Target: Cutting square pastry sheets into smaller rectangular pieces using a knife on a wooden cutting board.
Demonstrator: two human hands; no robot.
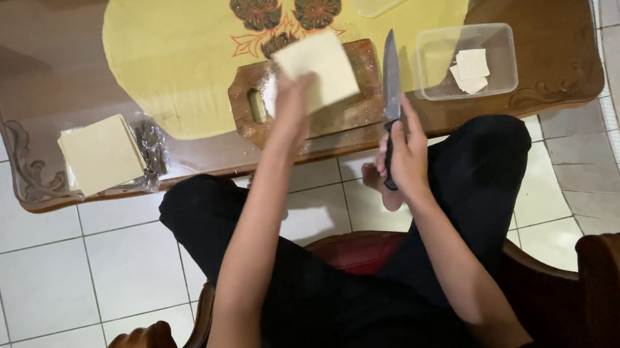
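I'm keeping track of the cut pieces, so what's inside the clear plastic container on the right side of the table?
The clear plastic container holds a few small pale cut dough pieces, overlapping near its middle. How many are stacked there cannot be told, since the upper ones cover those beneath.

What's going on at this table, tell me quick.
A person sits in a wooden chair at a low wooden table. The left hand holds a pale square sheet of dough over a wooden cutting board. The right hand grips a knife, blade pointing away. A stack of square sheets lies at the left on plastic wrap, and a clear plastic container at the right holds a few cut pieces.
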